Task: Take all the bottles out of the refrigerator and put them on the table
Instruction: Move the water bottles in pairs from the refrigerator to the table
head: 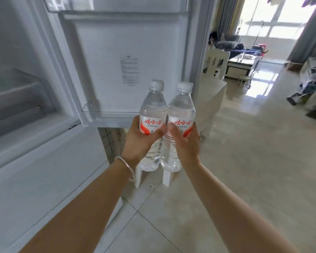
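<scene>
Two clear water bottles with white caps and red-and-white labels stand upright side by side in front of me. My left hand [141, 141] grips the left bottle [152, 110] around its label, and my right hand [185, 145] grips the right bottle [181, 112] the same way. Both bottles are held in the air just in front of the open refrigerator door [128, 57], near its low door shelf [108, 114]. The refrigerator interior [16, 95] is at the left, with no bottle visible in it.
A pale table [212, 90] edge shows right of the door, with a white chair [217, 61] behind it. A small white stool [139, 177] stands on the tiled floor below the bottles. Open floor stretches right toward a bright living room with a coffee table [241, 63].
</scene>
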The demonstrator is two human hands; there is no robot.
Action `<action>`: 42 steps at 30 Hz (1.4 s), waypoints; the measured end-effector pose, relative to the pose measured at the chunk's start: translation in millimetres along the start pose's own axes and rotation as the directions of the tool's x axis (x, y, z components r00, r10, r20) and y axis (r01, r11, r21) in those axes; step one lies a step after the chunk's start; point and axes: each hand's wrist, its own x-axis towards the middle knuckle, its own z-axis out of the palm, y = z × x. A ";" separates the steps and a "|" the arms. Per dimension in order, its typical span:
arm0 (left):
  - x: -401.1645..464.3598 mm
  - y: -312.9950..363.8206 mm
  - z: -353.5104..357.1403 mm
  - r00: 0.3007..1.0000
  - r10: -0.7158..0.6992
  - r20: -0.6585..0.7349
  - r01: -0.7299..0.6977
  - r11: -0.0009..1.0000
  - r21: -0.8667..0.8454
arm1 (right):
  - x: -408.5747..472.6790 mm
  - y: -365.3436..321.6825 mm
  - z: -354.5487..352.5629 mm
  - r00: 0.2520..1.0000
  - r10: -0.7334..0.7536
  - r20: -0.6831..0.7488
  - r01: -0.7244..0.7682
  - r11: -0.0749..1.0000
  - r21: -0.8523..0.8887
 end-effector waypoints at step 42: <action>447.2 -129.5 372.5 0.901 -0.260 -0.348 0.241 0.966 -0.097 | 575.5 246.6 -117.3 0.888 0.238 0.394 -0.220 0.971 -0.089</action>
